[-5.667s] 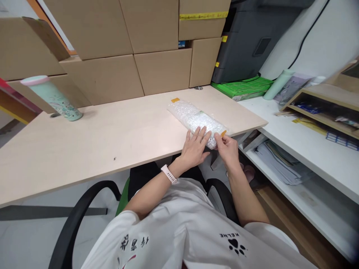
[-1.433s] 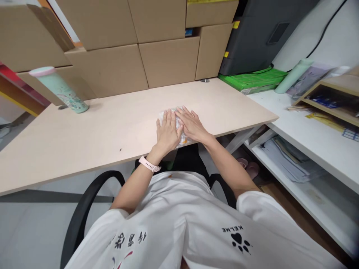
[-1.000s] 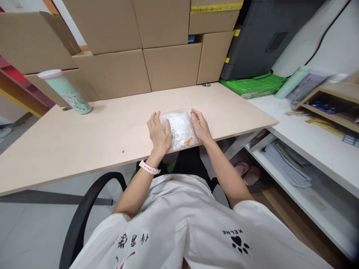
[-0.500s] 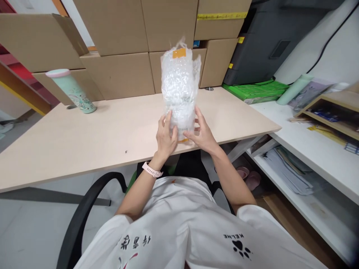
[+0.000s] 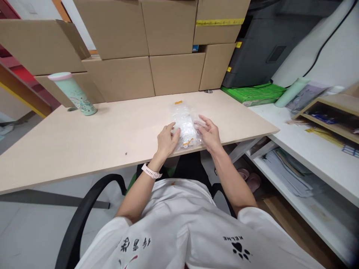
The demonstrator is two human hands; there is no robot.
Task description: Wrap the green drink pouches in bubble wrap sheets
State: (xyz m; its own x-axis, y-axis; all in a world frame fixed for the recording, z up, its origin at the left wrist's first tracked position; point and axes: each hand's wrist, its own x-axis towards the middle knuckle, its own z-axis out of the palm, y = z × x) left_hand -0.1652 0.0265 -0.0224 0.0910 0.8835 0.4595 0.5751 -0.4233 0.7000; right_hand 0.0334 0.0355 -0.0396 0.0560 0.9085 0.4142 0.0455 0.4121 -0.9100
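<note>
A pale tabletop point(image 5: 126, 125) bears a bubble-wrap packet point(image 5: 183, 121) by its near edge and a mint-green tumbler point(image 5: 77, 95) back left

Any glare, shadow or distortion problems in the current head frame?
Head view: bright glare on the bubble-wrapped package washes out its contents; a soft shadow falls beside the tumbler, whose outward lean near the frame's edge looks like wide-angle stretch; the pink slippers below sit in dimmer light; no heavy motion blur on either hand.

Head view only: faces forward and down, over shirt point(image 5: 168, 220); left hand point(image 5: 167, 140), right hand point(image 5: 211, 135) near, cardboard boxes point(image 5: 120, 78) beyond.
</note>
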